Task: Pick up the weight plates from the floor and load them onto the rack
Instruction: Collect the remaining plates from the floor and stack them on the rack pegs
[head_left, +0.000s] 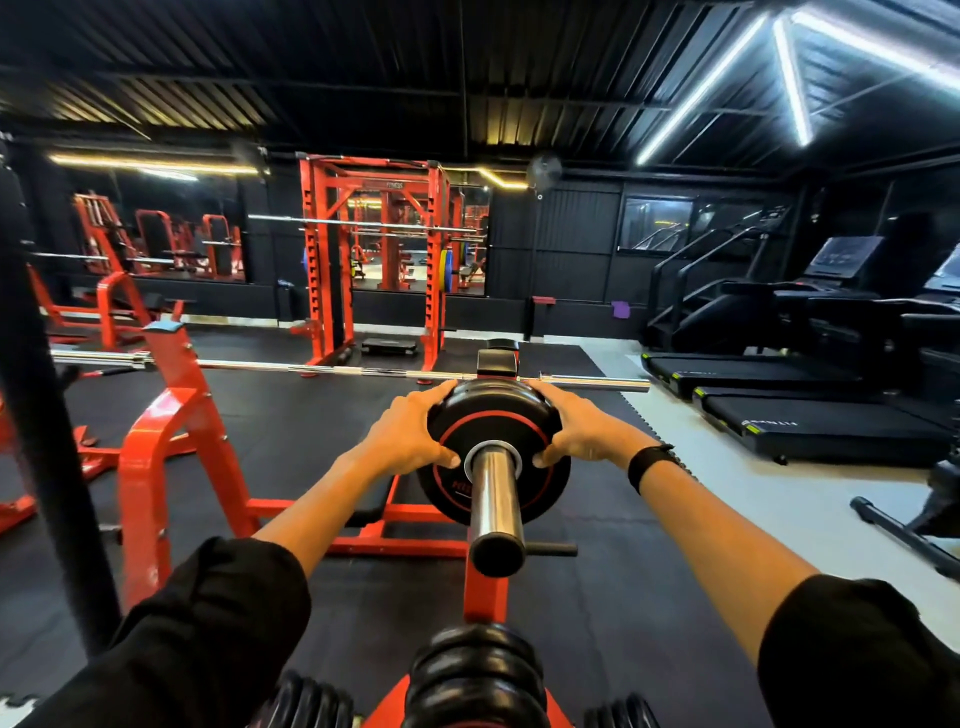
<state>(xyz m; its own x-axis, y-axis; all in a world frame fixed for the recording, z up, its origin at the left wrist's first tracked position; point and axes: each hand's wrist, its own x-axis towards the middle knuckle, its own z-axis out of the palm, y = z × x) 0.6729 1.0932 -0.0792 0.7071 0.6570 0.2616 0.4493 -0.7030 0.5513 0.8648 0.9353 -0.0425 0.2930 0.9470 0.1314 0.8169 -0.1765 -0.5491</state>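
At the far left we see a black upright post (39, 415) and beside it an orange bench press frame (156, 467), which carries a chrome barbell (332, 370) lying across the room over the black rubber floor mat (311, 426). Behind it, near the back wall, stands an orange power rack (374, 260) with another bar on it.

Coming to the middle, our left hand (410, 441) grips the left edge of a black weight plate (496, 447) with a red ring: the fingers curl over the upper rim and the thumb presses on the face near the hub. The plate stands upright and it is already threaded on the chrome storage peg (496, 514) of the orange weight rack (485, 592); the peg passes through its center hole and its end points toward us. We cannot tell whether the plate touches the back of the peg.

Below the peg, at the bottom edge of the view, more black plates (475, 675) are stacked on a lower peg of the same rack, and other plates show partly on both sides of them.

Our right hand (582, 431) holds the right edge of the same plate in the mirror way, fingers wrapped over the rim and thumb on the face. A black wristband (652, 465) is on this wrist, and both arms wear black sleeves (208, 639).

At the far right black treadmills (810, 415) stand in a row on the lighter floor, with a stair climber (727, 280) behind them.
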